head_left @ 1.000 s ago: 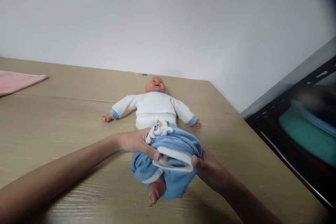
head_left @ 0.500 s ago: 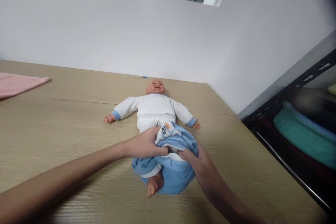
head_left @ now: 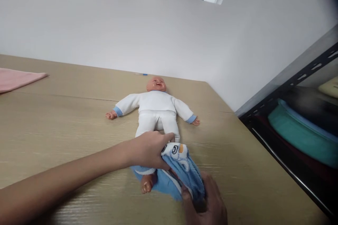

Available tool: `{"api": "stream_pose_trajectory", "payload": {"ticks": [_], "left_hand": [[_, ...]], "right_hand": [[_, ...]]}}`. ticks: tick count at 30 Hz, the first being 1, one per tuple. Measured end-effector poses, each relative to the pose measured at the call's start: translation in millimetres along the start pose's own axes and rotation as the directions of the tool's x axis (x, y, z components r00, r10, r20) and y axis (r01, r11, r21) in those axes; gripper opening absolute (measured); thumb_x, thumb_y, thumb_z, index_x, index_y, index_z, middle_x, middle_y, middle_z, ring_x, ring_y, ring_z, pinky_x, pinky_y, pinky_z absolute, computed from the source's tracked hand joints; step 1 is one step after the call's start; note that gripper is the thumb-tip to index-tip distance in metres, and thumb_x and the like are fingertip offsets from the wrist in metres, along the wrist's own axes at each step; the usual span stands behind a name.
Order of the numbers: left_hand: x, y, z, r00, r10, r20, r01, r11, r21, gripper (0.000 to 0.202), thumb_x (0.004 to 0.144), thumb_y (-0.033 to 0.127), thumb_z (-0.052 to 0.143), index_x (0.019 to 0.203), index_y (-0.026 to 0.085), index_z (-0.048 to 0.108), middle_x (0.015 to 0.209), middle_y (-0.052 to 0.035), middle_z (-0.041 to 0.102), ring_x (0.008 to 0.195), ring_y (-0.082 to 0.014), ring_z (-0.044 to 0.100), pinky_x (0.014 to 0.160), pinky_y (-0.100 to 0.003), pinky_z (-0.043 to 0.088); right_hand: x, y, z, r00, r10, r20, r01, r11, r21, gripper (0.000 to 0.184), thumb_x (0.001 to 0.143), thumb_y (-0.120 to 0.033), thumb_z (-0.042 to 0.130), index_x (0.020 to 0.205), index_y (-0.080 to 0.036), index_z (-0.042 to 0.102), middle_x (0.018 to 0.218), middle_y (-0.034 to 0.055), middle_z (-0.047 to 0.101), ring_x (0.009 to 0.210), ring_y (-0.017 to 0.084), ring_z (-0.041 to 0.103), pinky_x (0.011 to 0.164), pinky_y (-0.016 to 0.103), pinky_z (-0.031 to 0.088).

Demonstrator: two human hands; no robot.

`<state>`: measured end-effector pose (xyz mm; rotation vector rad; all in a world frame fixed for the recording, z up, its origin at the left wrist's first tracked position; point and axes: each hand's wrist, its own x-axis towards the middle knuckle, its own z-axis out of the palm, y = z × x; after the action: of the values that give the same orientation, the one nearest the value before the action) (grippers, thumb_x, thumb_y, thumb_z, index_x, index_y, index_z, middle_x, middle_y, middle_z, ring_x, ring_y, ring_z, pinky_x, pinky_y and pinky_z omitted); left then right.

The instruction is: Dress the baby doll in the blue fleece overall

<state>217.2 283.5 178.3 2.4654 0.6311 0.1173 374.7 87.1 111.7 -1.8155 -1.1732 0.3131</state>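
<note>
A baby doll (head_left: 157, 103) in a white top and white leggings lies on its back, head away from me. Blue fleecy baby pants (head_left: 186, 167) with an embroidered animal face are bunched around its lower legs. One bare foot (head_left: 147, 182) pokes out of the white-trimmed cuff at the left; the other foot is hidden in the cloth. My left hand (head_left: 150, 149) is closed on the pants by the embroidered face, over the doll's shins. Lower and to the right, my right hand (head_left: 207, 202) pinches the bunched right leg, thumb inside its opening.
The doll lies on a wooden table (head_left: 66, 123) with a white wall (head_left: 105, 31) behind it. A pink cloth (head_left: 18, 79) is at the far left, and a small blue-and-white stick (head_left: 142, 74) lies beyond the head. At the right, a black shelf (head_left: 293, 179) holds a teal basin (head_left: 298, 133).
My right hand has drawn the right side of the pants down toward me. The embroidered face has shifted lower and right, and more of the white leggings shows. My left hand has turned slightly.
</note>
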Motion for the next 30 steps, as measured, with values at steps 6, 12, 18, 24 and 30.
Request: {"api": "stream_pose_trajectory", "payload": {"ticks": [6,12,18,24,30], "left_hand": [[-5,2,2.9,1.000,0.010,0.015,-0.010,0.999,0.046,0.072,0.073,0.056,0.087,0.129,0.024,0.053,0.102,-0.0079,0.072,0.094,-0.0348,0.070,0.072,-0.035,0.042],[-7,-7,-1.5,0.997,-0.041,0.065,0.057,0.960,-0.273,0.069,0.069,0.045,0.090,0.122,0.022,0.054,0.107,-0.0045,0.071,0.095,-0.0287,0.069,0.072,-0.032,0.045],[-9,-8,-7.1,0.999,-0.022,0.045,0.041,0.873,-0.486,0.063,0.073,0.037,0.088,0.124,0.021,0.054,0.114,-0.0038,0.069,0.103,-0.0273,0.067,0.082,-0.033,0.049],[-9,-19,-13.9,0.987,0.149,0.067,-0.087,0.829,-0.552,0.063,0.073,0.028,0.087,0.129,0.020,0.061,0.116,-0.0039,0.071,0.105,-0.0269,0.068,0.088,-0.034,0.054],[-6,-26,-19.2,0.982,0.188,0.029,-0.168,0.925,-0.340,0.041,0.076,0.032,0.088,0.113,0.019,0.074,0.108,-0.0064,0.071,0.115,-0.0319,0.062,0.099,-0.040,0.050]], "right_hand": [[4,6,0,0.988,0.138,0.067,-0.145,0.983,0.114,0.043,0.099,-0.050,0.063,0.131,-0.022,0.068,0.128,0.0128,0.075,0.122,0.035,0.070,0.100,0.040,0.058],[8,5,9,0.925,0.300,0.233,-0.365,0.872,0.327,0.063,0.098,-0.057,0.069,0.147,-0.018,0.057,0.141,0.0143,0.073,0.131,0.030,0.070,0.106,0.034,0.060],[13,-6,14,0.940,0.257,0.226,-0.339,0.788,0.514,0.066,0.094,-0.057,0.078,0.144,-0.024,0.052,0.140,0.0143,0.072,0.124,0.030,0.073,0.103,0.036,0.063],[56,-8,-7,0.918,0.103,0.382,-0.296,0.820,0.491,0.046,0.090,-0.052,0.085,0.120,-0.021,0.069,0.124,0.0131,0.079,0.112,0.030,0.076,0.099,0.037,0.062],[121,-11,-34,0.726,-0.134,0.674,-0.085,0.956,0.282,0.036,0.092,-0.041,0.082,0.120,-0.019,0.077,0.116,0.0090,0.079,0.116,0.031,0.073,0.103,0.041,0.058]]}}
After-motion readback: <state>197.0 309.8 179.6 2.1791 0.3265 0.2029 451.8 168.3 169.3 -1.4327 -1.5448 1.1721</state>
